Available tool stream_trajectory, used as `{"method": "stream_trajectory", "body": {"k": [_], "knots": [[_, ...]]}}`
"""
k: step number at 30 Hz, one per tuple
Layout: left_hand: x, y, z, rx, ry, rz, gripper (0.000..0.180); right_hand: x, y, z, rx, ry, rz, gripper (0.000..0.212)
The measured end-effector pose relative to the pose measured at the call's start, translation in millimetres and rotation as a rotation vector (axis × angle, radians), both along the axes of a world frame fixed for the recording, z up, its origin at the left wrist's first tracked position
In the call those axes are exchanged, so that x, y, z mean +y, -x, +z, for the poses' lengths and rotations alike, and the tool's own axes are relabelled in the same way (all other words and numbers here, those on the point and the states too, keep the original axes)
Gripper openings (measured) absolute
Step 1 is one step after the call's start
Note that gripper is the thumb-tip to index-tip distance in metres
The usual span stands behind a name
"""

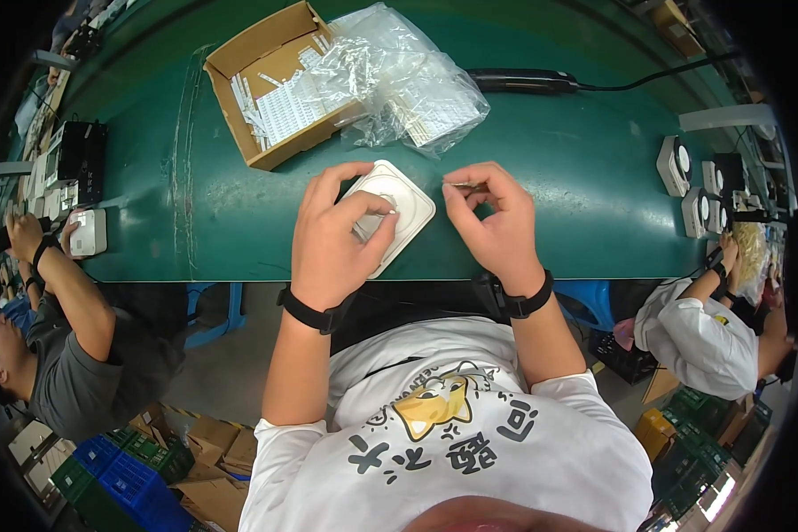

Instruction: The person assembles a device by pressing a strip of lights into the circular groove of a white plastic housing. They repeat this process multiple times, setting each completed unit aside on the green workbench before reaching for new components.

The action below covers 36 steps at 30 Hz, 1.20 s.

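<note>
A long green workbench [550,168] is running through a busy workshop, with co-workers sitting on either side and crates stacking up on the floor. A white square housing [399,208] with rounded corners and a round recess is lying near the bench's front edge. The left hand [332,239] is gripping it, fingers curling over its top. Just beside it, the right hand [496,222] is pinching a thin metal strip [461,185] between narrowed fingertips.

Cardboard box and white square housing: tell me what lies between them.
In the head view, only bare green table separates the cardboard box from the white square housing.
</note>
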<state>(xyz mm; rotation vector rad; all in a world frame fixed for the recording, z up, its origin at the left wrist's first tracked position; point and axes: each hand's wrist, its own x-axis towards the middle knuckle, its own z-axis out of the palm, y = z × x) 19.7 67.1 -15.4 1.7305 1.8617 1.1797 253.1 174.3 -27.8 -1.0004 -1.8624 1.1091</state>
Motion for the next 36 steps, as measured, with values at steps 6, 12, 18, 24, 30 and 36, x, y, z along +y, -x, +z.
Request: {"method": "stream_trajectory", "body": {"k": [6, 12, 18, 24, 30, 36], "knots": [[5.0, -9.3, -1.4, 0.055, -0.064, 0.015, 0.014, -16.5, 9.6, -0.4, 0.119, 0.015, 0.073, 0.014], [6.3, -13.7, -4.7, 0.034, -0.079, 0.063, 0.013, -12.5, 18.0, -2.4, 0.010, -0.171, 0.093, 0.008], [7.9, -14.0, -11.3, 0.032, -0.107, 0.085, 0.010, -14.9, 20.1, -12.7, 0.006, -0.120, 0.161, 0.011], [6.9, -11.2, -12.1, 0.057, -0.126, 0.082, 0.012, -15.4, 23.0, -14.4, 0.051, -0.071, 0.164, 0.012], [7.8, -14.1, -13.0, 0.019, -0.135, 0.094, 0.010, -16.6, 21.5, -13.9, 0.055, -0.071, 0.154, 0.011], [8.1, -14.5, -13.9, -0.004, -0.150, 0.106, 0.009, -14.7, 22.4, -8.7, 0.015, -0.117, 0.181, 0.010]]}}
